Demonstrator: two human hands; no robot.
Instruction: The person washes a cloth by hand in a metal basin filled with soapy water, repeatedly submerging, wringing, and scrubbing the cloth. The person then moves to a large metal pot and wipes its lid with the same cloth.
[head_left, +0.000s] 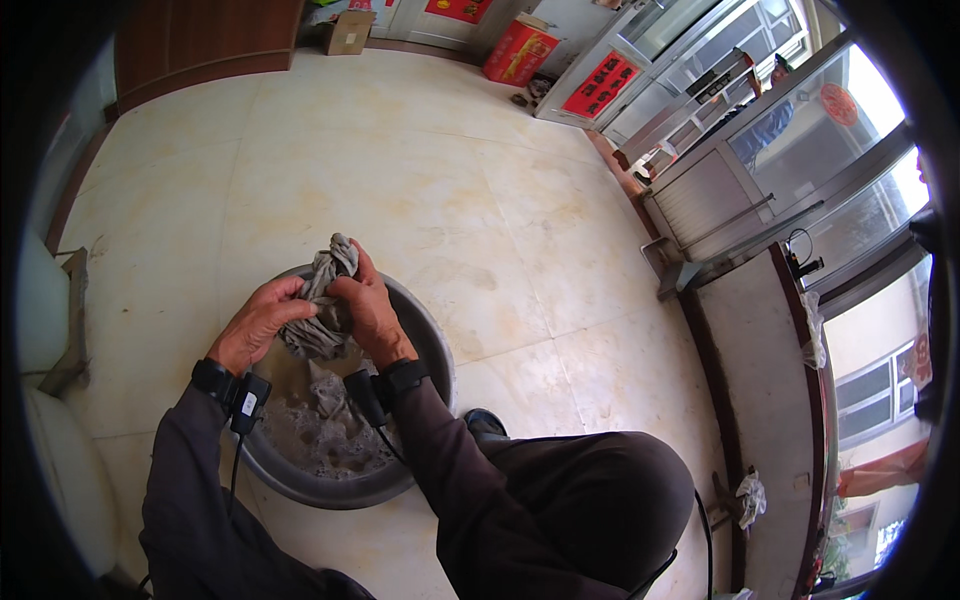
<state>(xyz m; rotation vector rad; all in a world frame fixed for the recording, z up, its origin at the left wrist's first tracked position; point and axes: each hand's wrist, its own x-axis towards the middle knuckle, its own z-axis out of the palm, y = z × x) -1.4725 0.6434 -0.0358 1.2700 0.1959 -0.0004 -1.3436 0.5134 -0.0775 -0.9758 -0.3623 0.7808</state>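
A wet, bunched grey cloth (319, 330) is held up over a round metal basin (442, 352) on the floor. My left hand (259, 319) grips the cloth's left side, thumb pointing inward. Around its upper right part my right hand (367, 307) is closed, with the twisted end of the cloth sticking up beside the fingers. Murky, foamy water (300, 439) fills the lower part of the basin, and some soaked fabric (330, 394) shows at its surface. Each wrist wears a black strap with a small black device and a cable.
Pale floor tiles (375, 180) surround the basin. My bent knee (637, 495) is at the right, with a dark shoe (486, 422) near the rim. Cardboard boxes (349, 33) and a red box (520, 52) stand by the far wall. Beyond the glazed door (720, 180) is a person (769, 124).
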